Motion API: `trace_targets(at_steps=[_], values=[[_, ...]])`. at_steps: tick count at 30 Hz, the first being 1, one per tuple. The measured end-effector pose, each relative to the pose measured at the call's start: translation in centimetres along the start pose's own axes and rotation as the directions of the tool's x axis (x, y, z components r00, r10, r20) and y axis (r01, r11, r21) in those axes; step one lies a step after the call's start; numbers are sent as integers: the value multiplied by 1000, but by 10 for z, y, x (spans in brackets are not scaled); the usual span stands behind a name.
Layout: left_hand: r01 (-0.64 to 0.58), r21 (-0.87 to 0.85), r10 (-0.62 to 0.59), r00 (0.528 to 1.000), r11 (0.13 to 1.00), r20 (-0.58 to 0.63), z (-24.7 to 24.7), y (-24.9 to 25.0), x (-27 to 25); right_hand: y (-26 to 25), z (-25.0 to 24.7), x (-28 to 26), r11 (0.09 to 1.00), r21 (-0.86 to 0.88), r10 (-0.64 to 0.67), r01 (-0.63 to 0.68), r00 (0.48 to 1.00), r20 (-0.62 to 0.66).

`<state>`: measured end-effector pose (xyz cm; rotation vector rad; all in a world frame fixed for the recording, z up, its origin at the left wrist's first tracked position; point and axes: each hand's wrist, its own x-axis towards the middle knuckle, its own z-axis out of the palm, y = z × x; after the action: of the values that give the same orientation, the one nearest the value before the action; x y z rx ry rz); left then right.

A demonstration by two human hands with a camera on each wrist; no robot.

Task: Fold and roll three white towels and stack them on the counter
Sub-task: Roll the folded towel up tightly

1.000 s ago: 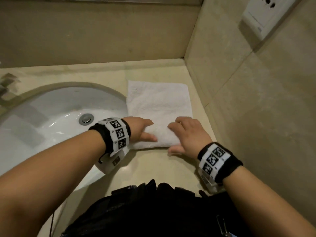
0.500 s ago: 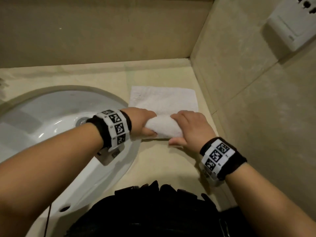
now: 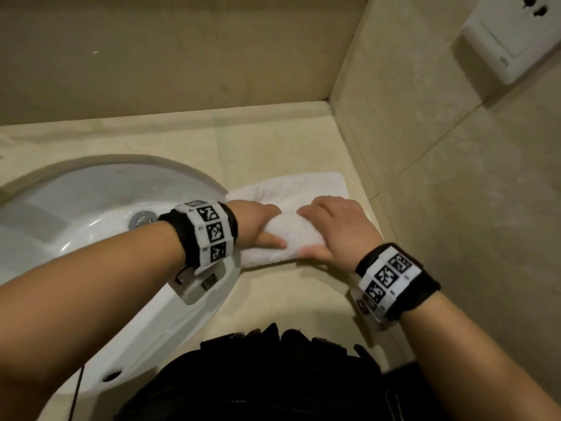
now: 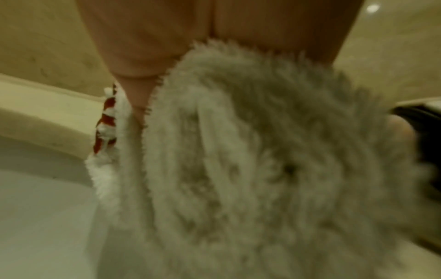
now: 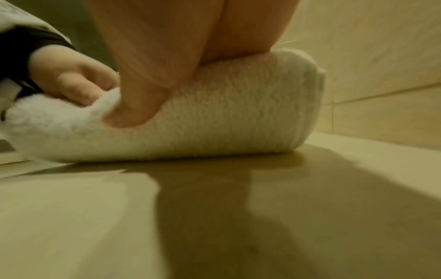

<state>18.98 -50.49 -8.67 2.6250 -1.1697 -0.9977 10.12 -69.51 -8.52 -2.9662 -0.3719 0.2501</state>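
Note:
One white towel (image 3: 291, 235) lies on the beige counter (image 3: 273, 296), right of the sink, mostly wound into a thick roll; a short flat strip (image 3: 303, 186) still sticks out beyond the roll. My left hand (image 3: 258, 226) grips the roll's left end, thumb along its near side. My right hand (image 3: 334, 232) grips the right part, thumb pressed into the front. The left wrist view shows the roll's spiral end (image 4: 250, 160) close up. In the right wrist view the roll (image 5: 214, 120) rests on the counter under my right hand (image 5: 148, 94). No other towel is in view.
A white oval sink (image 3: 91, 238) with a metal drain (image 3: 141, 218) sits at the left. Tiled walls meet in a corner behind the towel and run close along the right. A white socket plate (image 3: 513, 34) is on the right wall. My dark clothing is at the counter's near edge.
Both hands have rolled the towel away from me toward the back wall. The roll has grown thicker and the flat part beyond it has shrunk to a short strip.

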Motion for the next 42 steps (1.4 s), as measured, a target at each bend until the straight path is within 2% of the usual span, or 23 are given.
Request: trace_targets(at_steps=[3,5,7,9,10,12,14,16,18,20,21,23,24,26,28,30,32,34,35,36,38,40,42], values=[[38,29,-38,999,999,-9,1,5,-1,-2,6,-6,1000,17,-4,5,1000,-12],[51,123,-33,989,991,-145,7,8,-9,-3,1,6,1000,-10,28,-28,999,37],[51,331,51,956,942,-290,16,10,-19,0,-7,20,994,50,87,-94,988,125],[77,465,81,947,882,-310,23,11,-25,3,-14,31,963,184,143,-198,951,274],[88,468,67,950,879,-305,21,10,-24,4,-17,35,952,210,146,-223,933,328],[68,369,47,955,927,-294,11,8,-18,3,-22,39,973,157,115,-172,940,321],[15,202,36,969,979,-245,-6,0,-10,2,-23,31,998,14,52,-54,991,124],[4,23,-2,993,1000,-118,-18,-9,-7,1,-20,19,997,-82,-6,8,1000,22],[46,-142,-44,999,989,23,-25,-16,-9,-1,-17,16,994,-107,5,-1,999,46],[60,-151,-59,998,987,7,-26,-17,-15,-1,-20,25,998,-50,43,-37,992,118],[43,-80,-51,994,996,-92,-24,-18,-19,-1,-23,32,997,30,62,-69,980,191],[21,208,45,950,978,-310,-15,-18,-25,2,-31,43,965,207,80,-164,928,363],[34,362,100,933,932,-345,-10,-17,-27,4,-34,47,944,264,73,-198,905,418],[78,472,89,942,878,-322,-5,-16,-25,6,-38,56,948,254,65,-193,897,437],[81,339,18,960,937,-280,-11,-22,-19,8,-38,60,989,101,71,-103,958,279],[57,46,-49,985,997,-168,-24,-31,-11,9,-31,54,999,-48,31,-26,995,92],[73,-220,-74,997,973,7,-30,-38,-5,7,-20,43,989,-145,-26,38,996,81],[103,-291,-87,994,951,69,-31,-39,-3,7,-13,43,989,-143,-5,22,993,117],[103,-260,-102,995,960,17,-30,-38,-5,8,-14,48,993,-116,15,2,990,143],[90,-181,-108,990,979,-90,-28,-39,-7,11,-18,56,997,-75,34,-20,981,192],[51,103,-20,960,993,-281,-19,-42,-12,17,-29,69,996,40,64,-84,934,351],[43,329,55,958,943,-281,-10,-43,-15,21,-36,76,983,130,56,-129,887,458],[75,285,-6,972,956,-237,-10,-42,-12,21,-37,79,989,100,56,-113,890,453]])
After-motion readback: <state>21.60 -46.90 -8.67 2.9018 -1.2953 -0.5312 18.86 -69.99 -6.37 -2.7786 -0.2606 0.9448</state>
